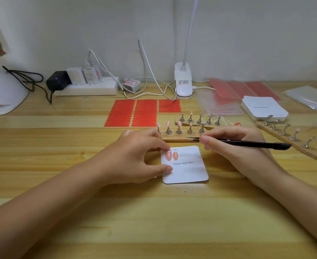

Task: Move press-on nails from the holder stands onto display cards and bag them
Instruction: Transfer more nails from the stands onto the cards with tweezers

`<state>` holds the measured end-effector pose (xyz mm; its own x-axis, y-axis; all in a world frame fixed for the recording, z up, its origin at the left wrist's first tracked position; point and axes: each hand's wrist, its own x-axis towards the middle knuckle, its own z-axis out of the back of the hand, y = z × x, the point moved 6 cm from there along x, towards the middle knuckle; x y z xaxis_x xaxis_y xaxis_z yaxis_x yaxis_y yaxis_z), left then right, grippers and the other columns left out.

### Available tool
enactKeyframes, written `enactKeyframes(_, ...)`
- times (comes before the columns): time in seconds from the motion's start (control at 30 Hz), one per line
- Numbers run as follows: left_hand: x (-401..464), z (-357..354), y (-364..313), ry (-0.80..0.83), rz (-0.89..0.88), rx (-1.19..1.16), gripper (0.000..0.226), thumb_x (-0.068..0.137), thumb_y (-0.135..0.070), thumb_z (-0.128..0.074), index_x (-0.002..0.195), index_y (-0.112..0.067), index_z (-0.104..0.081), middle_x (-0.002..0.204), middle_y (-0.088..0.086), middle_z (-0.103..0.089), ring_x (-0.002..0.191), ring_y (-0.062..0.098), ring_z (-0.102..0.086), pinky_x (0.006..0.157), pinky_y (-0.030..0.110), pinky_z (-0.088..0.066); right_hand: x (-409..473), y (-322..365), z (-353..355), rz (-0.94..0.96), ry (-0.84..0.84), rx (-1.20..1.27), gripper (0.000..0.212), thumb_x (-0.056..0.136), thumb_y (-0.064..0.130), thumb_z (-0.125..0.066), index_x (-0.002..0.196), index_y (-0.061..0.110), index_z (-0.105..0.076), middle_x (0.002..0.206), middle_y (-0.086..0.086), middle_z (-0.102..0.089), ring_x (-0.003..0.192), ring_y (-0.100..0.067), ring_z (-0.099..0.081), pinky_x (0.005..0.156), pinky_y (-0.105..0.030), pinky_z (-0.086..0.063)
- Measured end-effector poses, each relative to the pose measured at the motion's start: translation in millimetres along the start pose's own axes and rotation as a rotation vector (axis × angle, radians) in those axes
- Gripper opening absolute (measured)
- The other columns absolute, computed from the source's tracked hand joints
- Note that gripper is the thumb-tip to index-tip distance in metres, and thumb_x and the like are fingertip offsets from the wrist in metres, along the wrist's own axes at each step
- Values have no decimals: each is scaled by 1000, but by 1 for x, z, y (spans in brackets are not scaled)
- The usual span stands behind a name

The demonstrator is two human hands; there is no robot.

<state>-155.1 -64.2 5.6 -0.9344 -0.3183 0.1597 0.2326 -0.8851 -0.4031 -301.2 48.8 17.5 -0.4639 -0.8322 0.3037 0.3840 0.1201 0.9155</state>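
A white display card (188, 169) printed "Handmade Nail" is laid flat on the wooden bench (154, 221), and two pink press-on nails (172, 155) are seen side by side at its upper left corner. The card's left edge is pinched by the left hand (135, 156), thumb low on the edge and a fingertip touching the leftmost nail. Black tweezers (243, 143) are gripped by the right hand (236, 146), tips pointed left above the card. Just behind, three more pink nails are carried on the holder stands (179, 128) of a wooden base; the other stands there are bare. A stack of blank cards (264, 109) and clear bags (221, 103) are kept at the far right, red adhesive strips (133, 113) at centre
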Motion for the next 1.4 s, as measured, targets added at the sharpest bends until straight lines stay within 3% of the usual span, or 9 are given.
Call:
enactKeyframes(0.13,2,13,-7,-125,-51,-44,44,76,-54,-56,105,-22,-65,90,-14,-57,84,3,-53,76,28,-44,-1,-1,5,-11,-63,28,6,63,37,-69,64,34,-74,64,11,-70,61,4,-61,60,-7,-46)
enactKeyframes(0.23,7,26,-14,-295,-135,-41,26,80,-38,-61,93,-16,-65,80,-5,-59,72,9,-53,65,35,-48,-1,-3,7,-17,-93,12,7,71,25,-74,65,30,-74,66,11,-71,62,3,-63,61,-7,-46)
enactKeyframes(0.37,23,27,-6,-467,-55,-89,28,76,-25,-73,97,-12,-60,89,-3,-55,80,15,-51,72,26,-43,-3,-4,9,-30,-133,25,9,74,16,-74,78,24,-73,73,11,-72,67,0,-66,62,-7,-47)
enactKeyframes(0.5,45,9,10,-335,134,-326,47,68,-27,-80,104,-28,-49,89,-11,-55,85,8,-51,70,16,-40,-4,-3,9,-18,-134,-5,6,75,15,-73,76,21,-73,70,13,-71,63,6,-62,58,-4,-42)
enactKeyframes(0.73,59,-2,13,-309,160,-518,29,69,-16,-80,84,-27,-58,77,-11,-61,67,-12,-52,61,3,-36,-2,-4,9,5,-140,-13,3,72,23,-73,72,25,-73,68,11,-71,62,4,-62,59,-5,-44)
enactKeyframes(0.9,60,-3,16,-298,169,-522,23,70,-16,-80,75,-26,-60,73,-12,-59,63,-9,-48,59,4,-35,-2,-4,3,37,-100,-99,22,73,42,-62,79,23,-71,73,9,-72,69,-4,-69,72,-26,-54)
enactKeyframes(0.97,60,-2,16,-301,168,-518,21,70,-16,-79,75,-25,-61,70,-13,-57,61,-9,-48,58,5,-35,-4,1,-5,132,-53,-187,20,80,39,-59,80,22,-70,78,11,-70,69,-3,-70,68,-30,-55)
enactKeyframes(1.13,61,-3,15,-290,158,-542,22,70,-12,-79,80,-21,-62,72,-11,-59,61,-11,-50,60,4,-36,-9,6,-8,278,-47,-259,24,85,27,-58,83,7,-72,80,9,-68,63,0,-67,56,-23,-55)
enactKeyframes(1.4,61,-3,14,-257,162,-521,21,72,-13,-78,69,-25,-60,63,-16,-52,55,-12,-47,55,4,-33,-9,9,-10,329,-18,-353,12,82,19,-63,79,11,-72,68,8,-69,65,6,-62,65,-5,-42)
